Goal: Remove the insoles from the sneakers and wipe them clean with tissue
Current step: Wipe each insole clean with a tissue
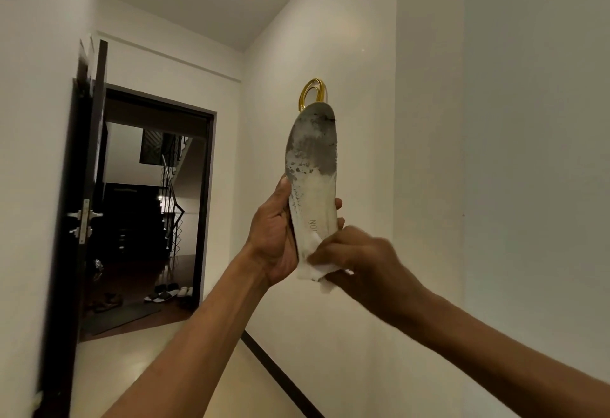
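Observation:
A white insole (pixel 313 166) stands upright in the air in front of me, its upper toe half stained dark grey, its lower half pale with faint lettering. My left hand (pixel 275 236) grips it from the left around the heel half, thumb on the left edge and fingertips showing on the right edge. My right hand (pixel 356 259) presses a crumpled white tissue (pixel 317 270) against the heel end of the insole. No sneaker is in view.
A white wall runs close on the right, with a gold ring ornament (pixel 313 92) behind the insole's tip. A dark door (pixel 84 193) stands open at left onto a dim stairwell, where several shoes and slippers (pixel 168 293) lie on the floor.

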